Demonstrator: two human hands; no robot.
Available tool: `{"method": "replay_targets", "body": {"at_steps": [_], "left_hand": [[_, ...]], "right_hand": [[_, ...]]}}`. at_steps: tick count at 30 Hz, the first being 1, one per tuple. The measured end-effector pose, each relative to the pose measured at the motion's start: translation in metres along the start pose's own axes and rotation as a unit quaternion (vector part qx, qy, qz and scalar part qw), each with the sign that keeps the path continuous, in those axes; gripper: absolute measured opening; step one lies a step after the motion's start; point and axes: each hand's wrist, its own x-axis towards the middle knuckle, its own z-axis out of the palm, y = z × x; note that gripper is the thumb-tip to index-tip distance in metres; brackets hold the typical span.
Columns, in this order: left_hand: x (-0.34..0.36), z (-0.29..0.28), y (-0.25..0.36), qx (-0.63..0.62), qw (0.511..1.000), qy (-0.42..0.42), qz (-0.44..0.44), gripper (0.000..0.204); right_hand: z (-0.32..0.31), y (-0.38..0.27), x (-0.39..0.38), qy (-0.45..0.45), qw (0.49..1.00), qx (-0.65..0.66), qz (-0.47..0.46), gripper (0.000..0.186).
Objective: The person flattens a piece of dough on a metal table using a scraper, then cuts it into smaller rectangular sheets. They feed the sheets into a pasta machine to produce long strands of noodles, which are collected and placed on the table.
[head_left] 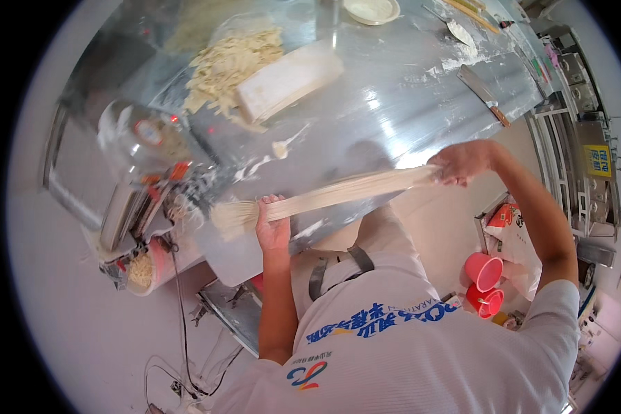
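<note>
Noodle bundle (355, 192), 1: right end hidden inside the closed right hand (466, 163), single strands hard to make out. Left hand (273, 224) curled round it just short of the fanned left end; pale, thin strands run straight between the 2 grips, near the edge of a shiny metal table (366, 103).

A metal table (366, 86) bears pale flat strips (231, 65), a whitish block (290, 79), a bowl (371, 10) and a cleaver (479, 88).
</note>
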Motion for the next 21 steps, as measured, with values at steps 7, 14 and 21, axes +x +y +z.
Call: {"method": "replay_targets", "body": {"at_steps": [7,14,21], "left_hand": [[0.043,0.04,-0.154,0.025,0.987,0.161,0.009,0.017],[0.058,0.068,-0.219,-0.013,0.983,0.183,0.005,0.017],[0.052,0.036,-0.169,0.129,0.969,0.186,0.095,0.029]], "right_hand": [[-0.2,0.205,0.075,0.055,0.992,-0.104,0.046,0.026],[-0.275,0.297,0.091,0.096,0.986,-0.134,0.031,0.027],[-0.278,0.328,0.081,0.215,0.956,-0.192,-0.061,0.03]]}}
